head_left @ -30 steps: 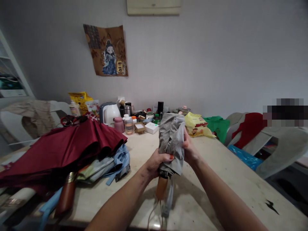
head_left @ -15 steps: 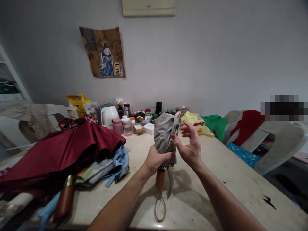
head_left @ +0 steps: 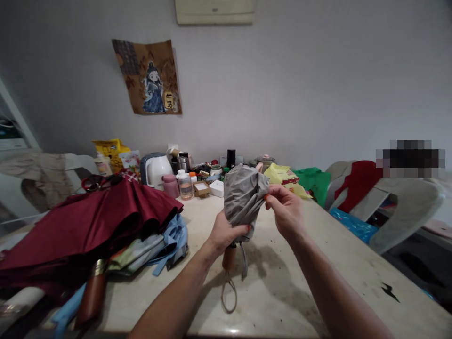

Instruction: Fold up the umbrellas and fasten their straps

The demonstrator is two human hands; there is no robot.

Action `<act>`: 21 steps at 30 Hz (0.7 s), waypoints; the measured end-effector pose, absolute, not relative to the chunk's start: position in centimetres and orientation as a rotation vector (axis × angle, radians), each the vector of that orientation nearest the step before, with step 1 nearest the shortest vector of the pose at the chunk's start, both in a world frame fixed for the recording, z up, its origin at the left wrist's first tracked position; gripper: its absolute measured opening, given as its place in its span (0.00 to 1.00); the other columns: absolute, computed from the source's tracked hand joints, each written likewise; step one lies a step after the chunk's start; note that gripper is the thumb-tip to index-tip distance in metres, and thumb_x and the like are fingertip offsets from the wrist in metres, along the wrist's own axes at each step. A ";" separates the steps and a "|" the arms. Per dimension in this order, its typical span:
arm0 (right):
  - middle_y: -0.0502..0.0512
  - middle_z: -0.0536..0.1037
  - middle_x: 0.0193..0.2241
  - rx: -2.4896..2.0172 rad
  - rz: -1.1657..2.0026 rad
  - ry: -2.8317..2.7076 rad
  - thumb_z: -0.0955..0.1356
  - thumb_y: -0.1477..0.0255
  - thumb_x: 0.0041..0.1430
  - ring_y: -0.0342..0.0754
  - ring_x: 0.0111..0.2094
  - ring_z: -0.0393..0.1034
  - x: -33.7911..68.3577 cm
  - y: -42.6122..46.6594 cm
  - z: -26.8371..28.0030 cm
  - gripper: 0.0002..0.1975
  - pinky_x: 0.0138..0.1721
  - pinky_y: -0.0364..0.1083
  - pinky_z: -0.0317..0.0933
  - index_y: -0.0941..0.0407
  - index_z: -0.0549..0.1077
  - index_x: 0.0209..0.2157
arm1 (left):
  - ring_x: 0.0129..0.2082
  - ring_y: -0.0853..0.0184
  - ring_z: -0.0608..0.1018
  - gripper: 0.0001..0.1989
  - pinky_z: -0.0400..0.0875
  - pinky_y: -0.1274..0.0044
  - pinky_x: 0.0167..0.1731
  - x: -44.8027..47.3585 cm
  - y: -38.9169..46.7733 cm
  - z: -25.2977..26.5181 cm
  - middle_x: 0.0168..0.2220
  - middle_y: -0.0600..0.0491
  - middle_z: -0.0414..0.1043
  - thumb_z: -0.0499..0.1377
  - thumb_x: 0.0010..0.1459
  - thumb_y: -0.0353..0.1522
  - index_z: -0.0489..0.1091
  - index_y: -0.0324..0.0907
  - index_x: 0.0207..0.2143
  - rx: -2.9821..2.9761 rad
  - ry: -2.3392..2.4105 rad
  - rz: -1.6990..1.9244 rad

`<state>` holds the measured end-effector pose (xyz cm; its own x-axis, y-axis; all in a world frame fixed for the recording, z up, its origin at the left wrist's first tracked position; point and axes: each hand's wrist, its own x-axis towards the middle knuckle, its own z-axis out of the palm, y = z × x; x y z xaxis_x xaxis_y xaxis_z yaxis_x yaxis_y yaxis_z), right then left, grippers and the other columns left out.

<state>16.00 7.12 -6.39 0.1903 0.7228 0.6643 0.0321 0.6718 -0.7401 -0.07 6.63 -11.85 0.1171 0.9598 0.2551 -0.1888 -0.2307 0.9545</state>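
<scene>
A grey folding umbrella (head_left: 243,195) is held upright over the table, its canopy collapsed and creased. Its brown handle (head_left: 229,258) points down, with a cord loop (head_left: 229,296) hanging below and a grey strap (head_left: 244,263) beside it. My left hand (head_left: 226,234) is wrapped around the lower canopy, thumb across the front. On the right edge of the cloth, my right hand (head_left: 285,207) pinches a fold between thumb and fingers and holds it out from the bundle.
A dark red umbrella (head_left: 95,226) with a wooden handle (head_left: 92,294) lies at left over a blue folded umbrella (head_left: 173,240). Along the back stand a kettle (head_left: 157,170), a bottle (head_left: 185,185), small boxes (head_left: 216,189) and a yellow bag (head_left: 282,175). Another person is at far right.
My right hand has closed from spread fingers into a pinch on the umbrella's cloth and drawn the fold out to the right. My left hand keeps its hold.
</scene>
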 end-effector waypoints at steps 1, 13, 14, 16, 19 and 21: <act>0.52 0.70 0.31 -0.738 0.367 -1.323 0.67 0.76 0.48 0.44 0.28 0.63 16.0 6.7 -6.3 0.01 0.25 0.43 0.57 0.56 0.70 0.26 | 0.32 0.65 0.76 0.24 0.70 0.76 0.33 -0.1 6.8 -12.0 0.33 0.52 0.77 0.70 0.35 0.28 0.73 0.37 0.40 1.347 0.890 1.395; 0.55 0.67 0.31 -0.979 -0.226 -1.705 0.66 0.76 0.55 0.48 0.32 0.63 16.9 7.4 -7.1 0.02 0.35 0.48 0.60 0.56 0.71 0.29 | 0.36 0.63 0.76 0.30 0.70 0.74 0.37 -0.1 6.4 -11.4 0.39 0.49 0.77 0.72 0.34 0.27 0.69 0.38 0.44 1.340 0.787 1.444; 0.54 0.67 0.31 -0.952 -0.167 -1.670 0.66 0.76 0.54 0.47 0.31 0.62 16.9 7.5 -7.0 0.03 0.33 0.47 0.59 0.56 0.70 0.28 | 0.35 0.64 0.76 0.30 0.70 0.74 0.36 -0.1 6.4 -11.5 0.38 0.49 0.77 0.72 0.34 0.28 0.69 0.38 0.43 1.309 0.769 1.414; 0.53 0.67 0.31 -0.865 0.023 -1.599 0.67 0.75 0.52 0.45 0.30 0.61 17.1 7.5 -6.7 0.03 0.30 0.45 0.57 0.56 0.70 0.26 | 0.33 0.65 0.75 0.30 0.70 0.75 0.34 -0.1 6.5 -11.6 0.37 0.49 0.77 0.72 0.34 0.30 0.69 0.37 0.43 1.266 0.728 1.375; 0.53 0.68 0.32 -0.744 0.320 -1.484 0.69 0.73 0.49 0.45 0.33 0.64 17.1 7.3 -6.3 0.03 0.29 0.43 0.57 0.56 0.70 0.24 | 0.32 0.66 0.75 0.30 0.70 0.75 0.33 -0.1 6.6 -11.9 0.36 0.49 0.77 0.72 0.35 0.32 0.68 0.37 0.43 1.275 0.712 1.341; 0.54 0.69 0.34 -0.686 0.420 -1.442 0.70 0.73 0.47 0.46 0.36 0.66 17.1 7.0 -6.0 0.03 0.31 0.43 0.59 0.56 0.71 0.24 | 0.33 0.65 0.76 0.32 0.70 0.74 0.35 -0.1 6.7 -12.0 0.38 0.47 0.77 0.72 0.35 0.32 0.67 0.37 0.44 1.333 0.756 1.366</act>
<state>17.05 7.03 -6.00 0.1067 0.6455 0.7563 0.1387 0.7435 -0.6542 -0.14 6.72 -11.98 0.1536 0.9396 0.3058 -0.2392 -0.2650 0.9341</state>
